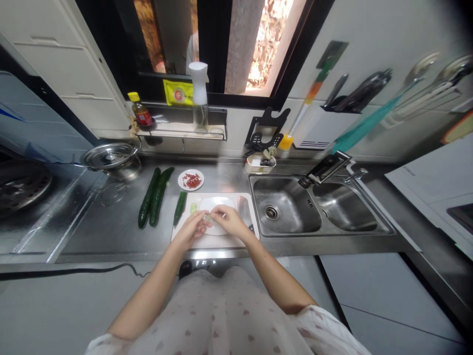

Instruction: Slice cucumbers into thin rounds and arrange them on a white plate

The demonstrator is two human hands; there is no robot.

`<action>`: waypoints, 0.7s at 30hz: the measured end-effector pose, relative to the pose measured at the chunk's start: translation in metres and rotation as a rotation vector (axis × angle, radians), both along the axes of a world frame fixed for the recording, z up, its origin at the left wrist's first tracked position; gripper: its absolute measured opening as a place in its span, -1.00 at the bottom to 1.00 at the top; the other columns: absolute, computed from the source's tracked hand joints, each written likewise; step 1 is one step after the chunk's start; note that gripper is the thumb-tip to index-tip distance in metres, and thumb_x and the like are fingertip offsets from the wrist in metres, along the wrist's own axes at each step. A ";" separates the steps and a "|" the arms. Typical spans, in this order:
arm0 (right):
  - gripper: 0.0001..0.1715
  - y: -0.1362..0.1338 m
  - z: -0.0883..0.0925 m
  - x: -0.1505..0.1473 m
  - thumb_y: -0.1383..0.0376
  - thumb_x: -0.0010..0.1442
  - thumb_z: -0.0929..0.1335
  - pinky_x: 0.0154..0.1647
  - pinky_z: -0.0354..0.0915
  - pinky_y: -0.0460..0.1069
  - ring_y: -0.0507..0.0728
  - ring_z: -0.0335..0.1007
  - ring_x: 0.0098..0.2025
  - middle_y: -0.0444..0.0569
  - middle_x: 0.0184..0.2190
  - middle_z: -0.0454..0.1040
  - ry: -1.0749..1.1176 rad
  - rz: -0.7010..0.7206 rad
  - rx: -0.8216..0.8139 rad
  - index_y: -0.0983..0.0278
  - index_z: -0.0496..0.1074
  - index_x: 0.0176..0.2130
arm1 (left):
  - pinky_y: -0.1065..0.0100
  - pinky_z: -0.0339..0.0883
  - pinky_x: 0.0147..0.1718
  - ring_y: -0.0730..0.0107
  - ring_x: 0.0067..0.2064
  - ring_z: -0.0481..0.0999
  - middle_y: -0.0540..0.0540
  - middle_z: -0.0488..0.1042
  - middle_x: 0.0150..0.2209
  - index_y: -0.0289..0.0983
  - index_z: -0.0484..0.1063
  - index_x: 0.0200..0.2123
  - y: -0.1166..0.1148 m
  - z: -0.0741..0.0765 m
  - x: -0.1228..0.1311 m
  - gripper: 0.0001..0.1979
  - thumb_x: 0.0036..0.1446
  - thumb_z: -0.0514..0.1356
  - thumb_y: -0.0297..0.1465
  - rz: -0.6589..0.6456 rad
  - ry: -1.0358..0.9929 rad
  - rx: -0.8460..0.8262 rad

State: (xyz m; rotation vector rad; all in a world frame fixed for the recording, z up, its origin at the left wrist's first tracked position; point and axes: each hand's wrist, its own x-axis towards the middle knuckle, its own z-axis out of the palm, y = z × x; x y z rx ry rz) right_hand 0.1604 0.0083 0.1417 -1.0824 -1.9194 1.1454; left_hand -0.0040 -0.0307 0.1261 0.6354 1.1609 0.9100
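Note:
Both my hands meet over a white plate (219,203) that sits on a white cutting board (192,235). My left hand (194,228) and my right hand (226,218) have their fingers pinched together around small pale green cucumber pieces (208,216) at the plate's near edge. A short piece of cucumber (180,207) lies at the board's left edge. Two whole cucumbers (153,196) lie on the steel counter further left. A knife blade (244,206) rests on the board's right side.
A small dish of red chopped bits (191,180) stands behind the board. A double steel sink (318,207) is to the right. A steel pot (113,159) and a stove (20,185) are at the left. Bottles stand on the window shelf (181,129).

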 end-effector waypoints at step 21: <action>-0.84 -0.002 -0.007 0.005 0.27 0.18 0.34 -0.26 0.22 -0.08 0.03 0.32 -0.34 -0.11 -0.42 0.45 -0.028 -0.014 0.047 0.30 0.47 -0.38 | 0.54 0.12 -0.55 0.62 -0.56 0.30 0.12 0.40 -0.52 -0.27 0.37 -0.12 0.012 0.014 -0.001 -0.44 -0.24 0.41 -0.27 0.091 0.118 0.243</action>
